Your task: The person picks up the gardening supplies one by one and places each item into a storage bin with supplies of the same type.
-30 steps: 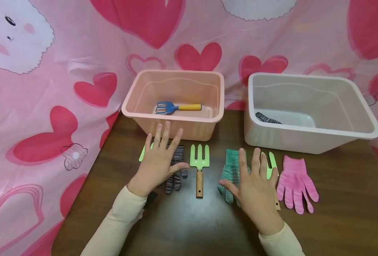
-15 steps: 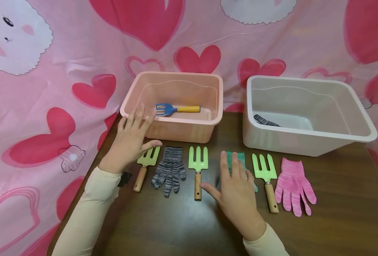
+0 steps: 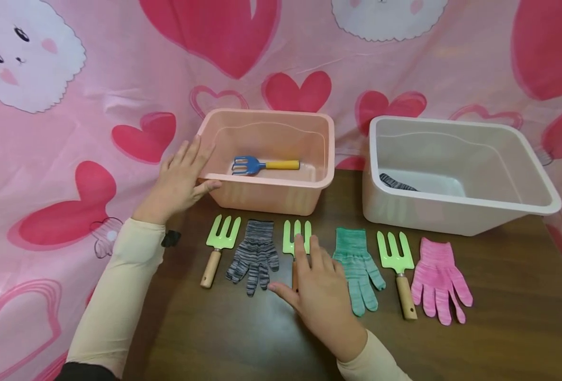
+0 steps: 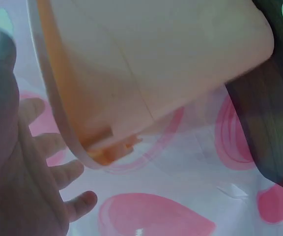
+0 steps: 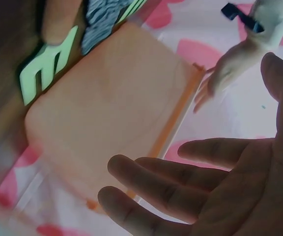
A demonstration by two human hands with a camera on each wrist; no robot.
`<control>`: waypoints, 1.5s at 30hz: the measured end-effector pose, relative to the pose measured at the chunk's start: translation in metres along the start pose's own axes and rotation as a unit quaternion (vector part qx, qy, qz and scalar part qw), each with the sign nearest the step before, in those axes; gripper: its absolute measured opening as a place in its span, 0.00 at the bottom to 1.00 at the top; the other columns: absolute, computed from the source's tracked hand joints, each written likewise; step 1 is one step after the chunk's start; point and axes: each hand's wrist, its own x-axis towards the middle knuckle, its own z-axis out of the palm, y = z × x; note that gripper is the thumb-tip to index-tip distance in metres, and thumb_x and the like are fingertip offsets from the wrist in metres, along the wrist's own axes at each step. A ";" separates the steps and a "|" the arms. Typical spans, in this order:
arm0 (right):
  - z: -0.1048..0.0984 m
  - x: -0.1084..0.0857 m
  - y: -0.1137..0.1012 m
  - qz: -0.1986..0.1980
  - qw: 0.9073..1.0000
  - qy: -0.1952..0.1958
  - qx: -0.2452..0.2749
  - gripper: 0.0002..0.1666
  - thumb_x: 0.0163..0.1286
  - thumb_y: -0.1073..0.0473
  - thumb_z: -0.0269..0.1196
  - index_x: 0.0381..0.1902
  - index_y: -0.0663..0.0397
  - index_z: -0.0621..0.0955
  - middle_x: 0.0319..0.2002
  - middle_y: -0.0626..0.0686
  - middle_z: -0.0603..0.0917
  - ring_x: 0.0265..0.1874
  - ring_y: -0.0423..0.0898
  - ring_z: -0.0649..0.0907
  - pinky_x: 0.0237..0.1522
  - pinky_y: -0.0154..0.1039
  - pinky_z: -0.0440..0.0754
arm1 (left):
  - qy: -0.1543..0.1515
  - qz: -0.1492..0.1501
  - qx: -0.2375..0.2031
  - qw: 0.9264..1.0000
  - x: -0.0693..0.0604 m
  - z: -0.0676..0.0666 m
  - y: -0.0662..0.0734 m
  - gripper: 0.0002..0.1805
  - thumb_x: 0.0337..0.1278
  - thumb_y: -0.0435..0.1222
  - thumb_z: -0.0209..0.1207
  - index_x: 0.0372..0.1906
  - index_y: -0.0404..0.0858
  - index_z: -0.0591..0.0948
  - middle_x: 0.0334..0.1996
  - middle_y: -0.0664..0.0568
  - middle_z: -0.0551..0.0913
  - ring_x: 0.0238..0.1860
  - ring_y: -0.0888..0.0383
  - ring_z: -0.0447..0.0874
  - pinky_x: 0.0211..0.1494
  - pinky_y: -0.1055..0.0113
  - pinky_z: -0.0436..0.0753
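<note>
My left hand (image 3: 178, 180) is at the left front corner of a peach plastic bin (image 3: 266, 197), fingers spread and holding nothing. In the left wrist view its fingers (image 4: 65, 173) lie along the bin's rim; contact cannot be told. Inside that bin lies a blue hand fork with a yellow handle (image 3: 282, 165). My right hand (image 3: 324, 307) hovers over the table, fingers extended, partly hiding a middle green hand fork (image 3: 288, 244). To its right lie a green glove (image 3: 356, 262), another green fork (image 3: 396, 259) and a pink glove (image 3: 439, 275). Left of it are a grey striped glove (image 3: 256, 251) and a third green fork (image 3: 222, 235).
A white bin (image 3: 433, 210) stands at the back right with a dark striped glove (image 3: 396, 183) partly visible inside. The brown table (image 3: 509, 296) ends at a pink heart-patterned cloth (image 3: 128, 69) behind and to the left.
My left hand has moved left and up from over the grey glove to the peach bin's corner. My right hand has moved left, uncovering the green glove and covering part of the middle fork.
</note>
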 end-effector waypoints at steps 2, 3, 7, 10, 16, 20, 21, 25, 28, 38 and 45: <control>0.001 0.002 -0.006 -0.001 1.000 -0.016 0.000 0.60 0.61 0.22 0.60 0.77 0.57 0.63 0.69 0.69 0.69 0.59 0.65 0.77 0.56 0.65 0.76 | -0.004 -0.006 -0.009 1.000 0.003 -0.002 -0.005 0.42 0.72 0.55 0.52 0.82 0.43 0.51 0.80 0.35 0.43 0.77 0.31 0.42 0.71 0.30 0.45; 0.001 0.003 -0.009 -0.002 1.000 -0.026 0.002 0.60 0.62 0.21 0.59 0.77 0.57 0.63 0.69 0.69 0.69 0.60 0.65 0.77 0.57 0.64 0.75 | -0.005 -0.010 -0.016 1.000 0.005 -0.004 -0.008 0.41 0.74 0.55 0.49 0.81 0.42 0.52 0.79 0.34 0.44 0.77 0.31 0.43 0.71 0.30 0.45; 0.007 0.007 -0.022 -0.020 0.999 -0.034 0.004 0.59 0.63 0.21 0.58 0.77 0.57 0.64 0.68 0.68 0.71 0.60 0.63 0.78 0.57 0.61 0.77 | -0.018 -0.020 -0.048 0.998 0.015 -0.009 -0.023 0.40 0.76 0.57 0.44 0.81 0.41 0.51 0.79 0.33 0.44 0.76 0.29 0.45 0.71 0.28 0.46; 0.014 0.011 -0.033 -0.034 0.999 -0.039 0.012 0.57 0.64 0.23 0.59 0.76 0.57 0.65 0.65 0.67 0.74 0.59 0.62 0.79 0.55 0.60 0.78 | -0.050 -0.036 -0.079 0.995 0.022 -0.011 -0.033 0.43 0.74 0.59 0.45 0.82 0.43 0.48 0.80 0.34 0.40 0.77 0.31 0.42 0.71 0.29 0.48; 0.034 0.015 -0.057 -0.066 0.997 -0.032 -0.003 0.52 0.65 0.24 0.59 0.70 0.60 0.73 0.54 0.59 0.83 0.48 0.55 0.84 0.53 0.56 0.79 | -0.133 -0.082 -0.126 0.980 0.031 -0.011 -0.041 0.52 0.69 0.63 0.49 0.82 0.47 0.35 0.81 0.46 0.28 0.79 0.39 0.33 0.73 0.33 0.47; 0.051 0.020 -0.077 -0.099 0.995 -0.014 -0.008 0.49 0.66 0.27 0.61 0.67 0.61 0.75 0.47 0.55 0.85 0.40 0.50 0.85 0.42 0.47 0.82 | -0.155 -0.105 -0.128 0.974 0.031 -0.012 -0.042 0.55 0.68 0.64 0.49 0.80 0.43 0.30 0.80 0.47 0.24 0.79 0.40 0.30 0.73 0.34 0.49; 0.055 0.022 -0.082 -0.110 0.994 -0.010 -0.006 0.48 0.67 0.28 0.61 0.66 0.62 0.75 0.45 0.55 0.85 0.39 0.50 0.85 0.37 0.44 0.82 | -0.157 -0.111 -0.127 0.973 0.031 -0.012 -0.042 0.56 0.68 0.65 0.49 0.80 0.43 0.29 0.79 0.48 0.23 0.79 0.40 0.30 0.73 0.34 0.50; 0.069 0.032 -0.101 -0.136 0.990 0.028 0.000 0.39 0.66 0.30 0.63 0.53 0.60 0.82 0.34 0.52 0.83 0.28 0.46 0.83 0.26 0.39 0.80 | -0.150 -0.112 -0.122 0.975 0.033 -0.013 -0.042 0.57 0.67 0.65 0.49 0.80 0.42 0.29 0.80 0.45 0.24 0.79 0.40 0.30 0.73 0.35 0.51; 0.080 0.041 -0.112 -0.135 0.990 0.048 -0.005 0.35 0.64 0.30 0.66 0.46 0.58 0.84 0.27 0.50 0.80 0.20 0.44 0.80 0.16 0.36 0.74 | -0.144 -0.099 -0.127 0.976 0.037 -0.011 -0.040 0.57 0.67 0.65 0.50 0.80 0.40 0.31 0.80 0.43 0.27 0.79 0.42 0.29 0.75 0.37 0.49; 0.108 0.059 -0.138 -0.063 0.991 -0.030 -0.118 0.47 0.63 0.23 0.60 0.58 0.58 0.81 0.20 0.48 0.80 0.14 0.41 0.79 0.10 0.37 0.69 | -0.144 -0.101 -0.133 0.976 0.040 -0.004 -0.038 0.57 0.66 0.66 0.49 0.80 0.39 0.32 0.81 0.43 0.29 0.80 0.43 0.31 0.75 0.39 0.49; 0.121 0.063 -0.138 -0.034 0.988 -0.035 -0.143 0.45 0.58 0.22 0.64 0.54 0.54 0.80 0.21 0.48 0.79 0.15 0.41 0.78 0.11 0.37 0.71 | -0.141 -0.096 -0.134 0.976 0.040 -0.003 -0.038 0.56 0.68 0.62 0.50 0.80 0.38 0.32 0.80 0.42 0.29 0.79 0.42 0.31 0.75 0.40 0.49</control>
